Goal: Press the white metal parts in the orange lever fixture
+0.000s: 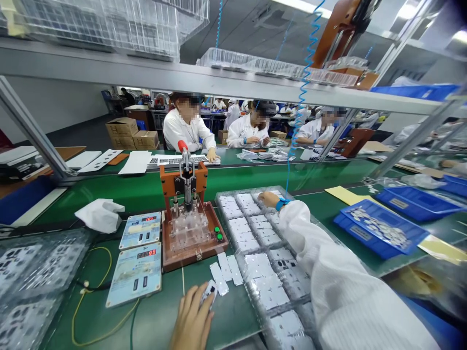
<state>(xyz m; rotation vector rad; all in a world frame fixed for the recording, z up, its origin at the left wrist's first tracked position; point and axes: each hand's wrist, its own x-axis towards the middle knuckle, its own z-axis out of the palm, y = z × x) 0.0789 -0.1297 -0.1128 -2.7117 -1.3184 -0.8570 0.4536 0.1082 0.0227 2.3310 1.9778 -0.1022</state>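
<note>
My left hand is low in the middle of the view, its fingers closed over a small white plate with dark cutouts. Just beyond it, several plain white plates lie on the green bench. My right hand, with a blue wrist strap, reaches to the far end of a clear plastic tray. Its fingers are bent down at a far compartment, and what they hold is hidden. Stacked white plates fill the tray's compartments. Left of the tray stands a toggle-clamp test fixture with a red handle tip.
Two blue meter boxes with red digits sit left of the fixture. Another tray lies far left, near crumpled white paper. Blue bins stand at right. A coiled blue cord hangs down; co-workers sit opposite.
</note>
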